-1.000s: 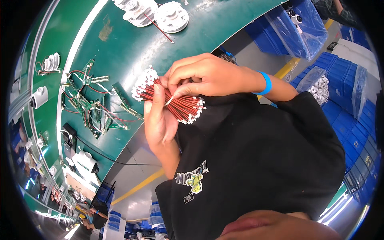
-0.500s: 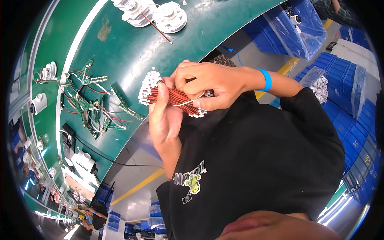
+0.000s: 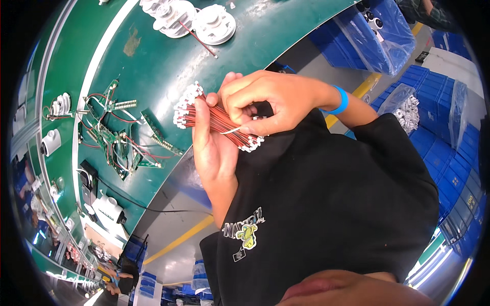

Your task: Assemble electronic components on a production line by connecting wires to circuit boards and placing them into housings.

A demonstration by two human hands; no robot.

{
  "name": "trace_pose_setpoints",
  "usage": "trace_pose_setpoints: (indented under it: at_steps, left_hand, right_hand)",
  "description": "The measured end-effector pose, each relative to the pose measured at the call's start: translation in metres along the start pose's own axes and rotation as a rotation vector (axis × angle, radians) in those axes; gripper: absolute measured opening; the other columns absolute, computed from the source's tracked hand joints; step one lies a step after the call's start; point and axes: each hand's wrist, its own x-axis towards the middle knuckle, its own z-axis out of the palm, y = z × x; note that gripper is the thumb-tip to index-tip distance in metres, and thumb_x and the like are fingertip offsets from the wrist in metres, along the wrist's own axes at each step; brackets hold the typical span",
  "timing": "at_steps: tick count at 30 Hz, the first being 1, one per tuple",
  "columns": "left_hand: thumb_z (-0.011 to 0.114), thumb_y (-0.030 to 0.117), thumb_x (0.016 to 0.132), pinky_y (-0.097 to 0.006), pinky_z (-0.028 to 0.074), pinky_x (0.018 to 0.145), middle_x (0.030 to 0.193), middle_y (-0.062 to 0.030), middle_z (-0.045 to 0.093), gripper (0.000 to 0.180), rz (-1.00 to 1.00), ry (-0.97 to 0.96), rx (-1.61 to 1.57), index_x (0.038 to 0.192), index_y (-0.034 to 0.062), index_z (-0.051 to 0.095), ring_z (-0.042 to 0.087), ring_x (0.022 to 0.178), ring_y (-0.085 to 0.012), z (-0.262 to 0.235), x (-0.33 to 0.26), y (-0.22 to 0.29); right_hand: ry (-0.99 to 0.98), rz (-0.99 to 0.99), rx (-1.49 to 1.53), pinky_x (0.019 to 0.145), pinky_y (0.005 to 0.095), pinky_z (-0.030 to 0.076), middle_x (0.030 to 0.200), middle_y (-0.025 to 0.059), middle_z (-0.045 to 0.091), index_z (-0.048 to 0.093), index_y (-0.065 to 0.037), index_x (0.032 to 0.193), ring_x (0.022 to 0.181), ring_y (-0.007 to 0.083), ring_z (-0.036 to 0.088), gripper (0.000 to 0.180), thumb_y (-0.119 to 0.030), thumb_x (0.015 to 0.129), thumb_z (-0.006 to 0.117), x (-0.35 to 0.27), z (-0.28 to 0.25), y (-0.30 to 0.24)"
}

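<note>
A thick bundle of red and black wires (image 3: pixel 220 120) with white plug connectors at both ends is held in front of my chest, past the bench edge. My left hand (image 3: pixel 217 160) grips it from below, its thumb lying across the wires near the far connectors. Over the top of the bundle curls my right hand (image 3: pixel 280 99), with a blue band on its wrist. Its thumb and fingers pinch a thin white tie (image 3: pixel 233 130) that lies across the wires. The tie's other end is hidden behind the fingers and wires.
On the green bench (image 3: pixel 153 71) lie green circuit boards with wires (image 3: pixel 115 137), white round housings (image 3: pixel 214 24) and a white device (image 3: pixel 108 208). A black cable (image 3: pixel 148 208) runs off the edge. Blue crates (image 3: pixel 434 153) stand to the right.
My right hand has turned and shifted slightly, drawing the white tie closer against the bundle. The bundle has tilted a little in my left hand.
</note>
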Motion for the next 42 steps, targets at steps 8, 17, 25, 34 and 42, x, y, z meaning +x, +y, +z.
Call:
trace_pose_setpoints:
  at_steps: [8, 17, 25, 34, 42]
  left_hand:
    - [0.049, 0.028, 0.1, -0.037, 0.051, 0.081, 0.097, -0.0139, 0.06, 0.026, 0.029, -0.006, 0.398, 0.103, 0.0031, 0.054, 0.06, 0.092, -0.0245, 0.001, -0.007, 0.012]
    - [0.049, 0.027, 0.1, -0.038, 0.052, 0.079, 0.095, -0.0124, 0.06, 0.025, 0.064, 0.039, 0.437, 0.101, 0.0025, 0.055, 0.061, 0.088, -0.024, -0.018, -0.003, 0.012]
    - [0.058, 0.02, 0.095, -0.037, 0.052, 0.084, 0.117, -0.0191, 0.058, 0.031, 0.114, 0.152, 0.371, 0.114, -0.0028, 0.052, 0.061, 0.103, -0.0254, -0.006, -0.003, 0.009]
    - [0.059, 0.023, 0.095, -0.039, 0.051, 0.088, 0.113, -0.0177, 0.059, 0.029, 0.115, 0.213, 0.332, 0.109, -0.0015, 0.052, 0.058, 0.111, -0.0286, -0.015, 0.0, 0.006]
    - [0.057, 0.023, 0.096, -0.04, 0.05, 0.091, 0.112, -0.0189, 0.06, 0.03, 0.091, 0.184, 0.337, 0.111, -0.0014, 0.051, 0.058, 0.111, -0.029, -0.005, -0.006, 0.005]
  right_hand:
    - [-0.014, 0.075, -0.043, 0.068, 0.0302, 0.047, 0.086, 0.0068, 0.053, 0.059, -0.002, 0.091, 0.078, 0.0177, 0.056, 0.011, -0.011, 0.088, 0.063, 0.002, -0.001, -0.001]
    - [0.013, 0.012, -0.203, 0.07, 0.0338, 0.047, 0.088, 0.0079, 0.054, 0.059, -0.004, 0.092, 0.08, 0.0231, 0.057, 0.013, -0.016, 0.089, 0.062, 0.004, 0.005, -0.002]
    - [0.086, -0.034, -0.381, 0.071, 0.0363, 0.05, 0.089, 0.0076, 0.057, 0.062, -0.006, 0.09, 0.083, 0.0263, 0.06, 0.012, -0.017, 0.088, 0.063, -0.001, 0.013, 0.002]
    - [0.136, -0.21, -0.679, 0.067, 0.0383, 0.049, 0.087, 0.0097, 0.056, 0.059, -0.005, 0.086, 0.075, 0.0285, 0.058, 0.014, -0.017, 0.085, 0.064, 0.0, 0.021, 0.011]
    - [-0.081, 0.044, -0.306, 0.06, 0.0376, 0.04, 0.074, 0.006, 0.047, 0.046, -0.007, 0.074, 0.066, 0.0274, 0.049, 0.018, -0.005, 0.068, 0.063, 0.0, 0.019, 0.0]
